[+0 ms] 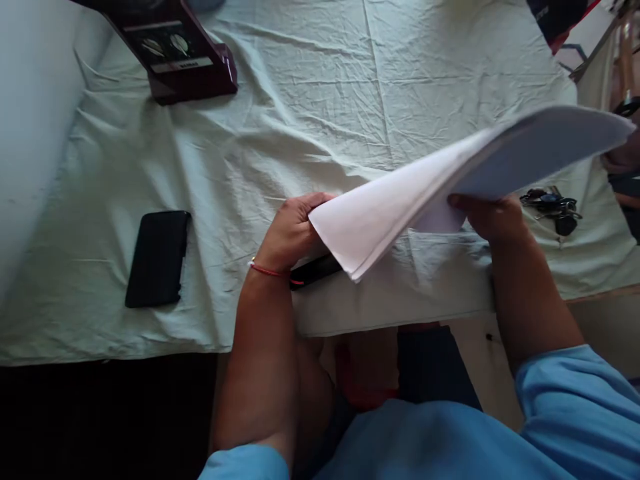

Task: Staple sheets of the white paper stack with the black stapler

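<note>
As the head view looks down past my sleeves, I have the paper point(387, 203) raised over the cloth point(305, 87), tilted and bowed, its far right end drooping; my right hand point(500, 217) grasps it from the near side, thumb laid against the sheets, presumably because such limp stock needs a pinch to hold its curve; my left hand point(293, 230) is at the paper's left corner, which hides the fingertips, so I cannot tell whether they are closed on it or merely steadying it, though being there likely checks the corner from swinging. Just under that corner, beside my left wrist, lies a black tool point(315, 272), half covered by the paper, perhaps put there to be within reach; I cannot make out what it is. Well left of the paper lies the phone point(157, 259), and just beyond my right hand, under the paper's drooping end, the keys point(553, 208), both seemingly set aside to leave room; a dark red stand point(193, 87) is left of the paper and farther off.
</note>
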### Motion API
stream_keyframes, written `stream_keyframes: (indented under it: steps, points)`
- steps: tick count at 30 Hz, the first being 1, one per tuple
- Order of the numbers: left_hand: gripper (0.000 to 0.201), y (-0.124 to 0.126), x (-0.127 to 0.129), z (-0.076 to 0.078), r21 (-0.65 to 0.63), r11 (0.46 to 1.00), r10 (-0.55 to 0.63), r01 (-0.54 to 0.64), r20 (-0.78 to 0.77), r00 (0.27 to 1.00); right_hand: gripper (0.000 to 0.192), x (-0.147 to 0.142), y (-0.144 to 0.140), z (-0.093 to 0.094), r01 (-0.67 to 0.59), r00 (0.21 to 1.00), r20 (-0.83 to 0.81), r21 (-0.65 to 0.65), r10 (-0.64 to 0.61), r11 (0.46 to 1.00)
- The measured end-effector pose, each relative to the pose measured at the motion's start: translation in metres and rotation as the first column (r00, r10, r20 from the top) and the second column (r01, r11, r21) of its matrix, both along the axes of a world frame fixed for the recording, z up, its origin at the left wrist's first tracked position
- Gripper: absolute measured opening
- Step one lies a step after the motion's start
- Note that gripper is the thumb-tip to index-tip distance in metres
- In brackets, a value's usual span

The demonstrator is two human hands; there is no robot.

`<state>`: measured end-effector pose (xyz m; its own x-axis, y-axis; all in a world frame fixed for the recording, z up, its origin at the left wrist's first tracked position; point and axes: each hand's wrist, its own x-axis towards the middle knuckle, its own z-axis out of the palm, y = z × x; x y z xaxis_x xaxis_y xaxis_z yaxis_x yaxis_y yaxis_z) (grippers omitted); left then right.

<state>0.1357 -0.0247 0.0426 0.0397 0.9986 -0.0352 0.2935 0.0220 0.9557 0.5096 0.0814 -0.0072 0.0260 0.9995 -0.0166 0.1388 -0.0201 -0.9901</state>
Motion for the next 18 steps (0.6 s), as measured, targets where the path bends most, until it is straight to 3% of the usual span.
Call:
stream_keyframes:
  steps: [5,11,14,18]
  points:
    - [0.028,0.006,-0.001,-0.015,-0.031,0.995,0.097,-0.096,0.037,0.995,0.057,-0.009,0.000,0.006,-0.003,0.996,-0.085,-0.004,0.003,1.000]
    - [0.019,0.014,0.000,-0.026,-0.111,0.983,0.161,-0.144,0.168,0.973,0.053,-0.010,0.004,0.006,-0.011,0.999,-0.048,-0.063,0.008,0.998]
    - [0.012,0.015,-0.001,-0.025,-0.105,0.979,0.194,-0.176,0.194,0.962,0.057,-0.009,0.007,0.003,0.019,0.999,-0.049,-0.046,-0.021,0.999]
    - [0.025,0.010,0.001,-0.014,0.025,0.984,0.161,-0.175,0.278,0.947,0.062,-0.006,0.011,-0.002,0.029,0.998,-0.059,0.051,-0.026,0.998]
